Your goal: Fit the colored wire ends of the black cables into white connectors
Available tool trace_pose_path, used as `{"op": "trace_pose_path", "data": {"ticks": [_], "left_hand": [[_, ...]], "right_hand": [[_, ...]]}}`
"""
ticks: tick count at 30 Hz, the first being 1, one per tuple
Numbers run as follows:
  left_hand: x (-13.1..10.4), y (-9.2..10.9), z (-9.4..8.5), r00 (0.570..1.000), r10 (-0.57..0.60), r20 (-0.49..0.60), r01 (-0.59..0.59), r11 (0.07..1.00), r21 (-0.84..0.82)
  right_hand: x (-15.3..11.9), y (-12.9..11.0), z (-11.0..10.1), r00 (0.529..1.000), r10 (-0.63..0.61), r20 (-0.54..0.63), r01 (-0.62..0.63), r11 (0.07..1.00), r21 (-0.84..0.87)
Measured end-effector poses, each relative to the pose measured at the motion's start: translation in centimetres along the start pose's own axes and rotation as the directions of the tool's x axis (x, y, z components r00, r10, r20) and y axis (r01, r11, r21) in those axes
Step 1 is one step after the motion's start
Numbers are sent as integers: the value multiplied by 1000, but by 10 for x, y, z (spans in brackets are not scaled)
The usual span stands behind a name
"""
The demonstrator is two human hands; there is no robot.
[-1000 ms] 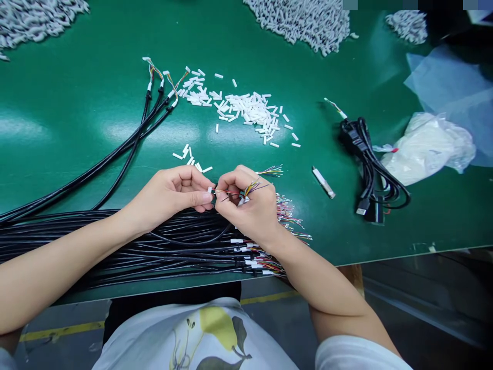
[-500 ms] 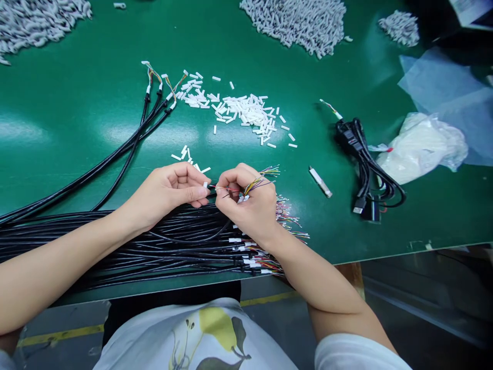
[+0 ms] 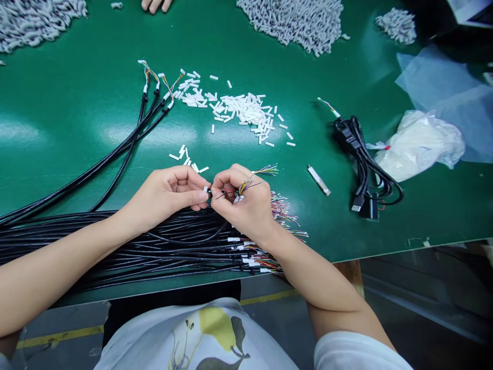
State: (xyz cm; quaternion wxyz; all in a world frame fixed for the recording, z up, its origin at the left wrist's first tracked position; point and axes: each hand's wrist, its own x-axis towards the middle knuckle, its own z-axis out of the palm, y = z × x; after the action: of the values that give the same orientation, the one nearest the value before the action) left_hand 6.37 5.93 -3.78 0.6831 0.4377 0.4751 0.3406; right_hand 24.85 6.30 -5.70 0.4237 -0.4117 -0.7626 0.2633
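Observation:
My left hand (image 3: 173, 194) pinches a short white sleeve (image 3: 206, 189) between thumb and forefinger. Close against it, the fingertips of my right hand (image 3: 248, 208) are closed on thin coloured wires (image 3: 244, 187), some of which fan out above its knuckles. A black cable end shows between the two hands, partly covered by fingers. Under both wrists lies a thick row of black cables (image 3: 96, 241), their stripped, multicoloured wire ends (image 3: 287, 213) pointing right. Several loose white sleeves (image 3: 184, 154) lie just beyond my left hand.
A larger scatter of white sleeves (image 3: 246, 110) lies farther back. Black cables with small connectors (image 3: 140, 128) stretch across the left. To the right are a small flat tool (image 3: 319, 180), a coiled cable (image 3: 356, 149) and a plastic bag (image 3: 421, 144). Grey parts (image 3: 295, 23) form piles; another person's fingers (image 3: 156, 5) show at the top.
My hands have come slightly closer together, with the white sleeve now nearer my right fingertips. Another person's fingers have appeared at the top edge. The view has shifted slightly.

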Motion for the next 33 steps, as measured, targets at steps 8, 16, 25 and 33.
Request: {"op": "trace_pose_path", "data": {"ticks": [8, 16, 25, 33], "left_hand": [[1, -1, -1, 1000, -15, -1, 15, 1000, 10], [4, -3, -5, 992, 91, -92, -98, 992, -76], [4, -3, -2, 990, 91, -109, -98, 993, -66], [5, 0, -3, 989, 80, -127, -86, 995, -43]], "right_hand": [[2, 1, -1, 990, 114, 79, -122, 986, 114], [10, 9, -8, 896, 350, 275, -445, 717, 536], [15, 11, -10, 833, 456, 311, -540, 553, 635], [16, 11, -11, 819, 470, 328, -559, 525, 642]]}}
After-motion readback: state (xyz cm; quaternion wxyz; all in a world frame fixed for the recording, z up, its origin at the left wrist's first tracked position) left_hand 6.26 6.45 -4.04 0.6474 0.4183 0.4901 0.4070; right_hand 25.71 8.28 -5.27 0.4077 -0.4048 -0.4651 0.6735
